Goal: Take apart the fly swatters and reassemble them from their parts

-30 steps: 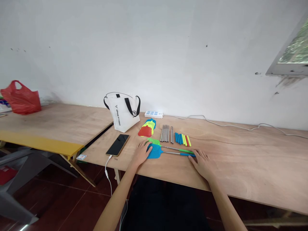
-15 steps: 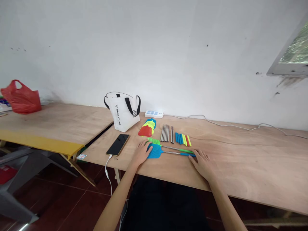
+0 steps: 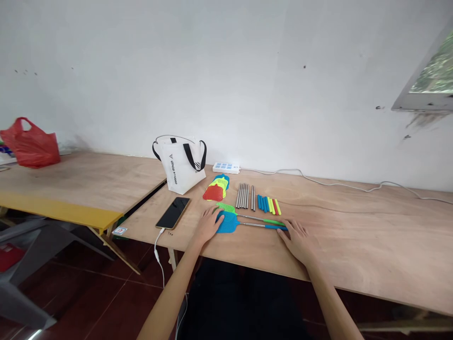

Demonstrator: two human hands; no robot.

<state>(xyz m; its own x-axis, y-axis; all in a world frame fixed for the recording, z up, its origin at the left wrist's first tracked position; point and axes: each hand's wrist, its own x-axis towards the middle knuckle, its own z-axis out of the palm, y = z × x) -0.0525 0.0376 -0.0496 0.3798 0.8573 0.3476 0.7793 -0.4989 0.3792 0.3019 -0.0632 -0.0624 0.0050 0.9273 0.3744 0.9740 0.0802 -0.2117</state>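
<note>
Two assembled fly swatters lie side by side near the table's front edge: a blue one [image 3: 230, 222] in front and a green one [image 3: 226, 208] behind it, metal rods running right to coloured handles. My left hand [image 3: 207, 226] lies flat, fingers spread, touching the left side of the blue swatter head. My right hand [image 3: 299, 241] rests flat on the table with its fingertips at the blue handle end [image 3: 276, 227]. Behind them lie a stack of loose swatter heads [image 3: 216, 188], a row of metal rods [image 3: 244, 196] and a row of coloured handles [image 3: 269, 205].
A white tote bag [image 3: 182, 165] stands at the back left, a phone [image 3: 173, 213] on a cable lies in front of it. A white power strip [image 3: 226, 167] and cord run along the wall. A second table [image 3: 71, 182] with a red plastic bag [image 3: 31, 144] stands left.
</note>
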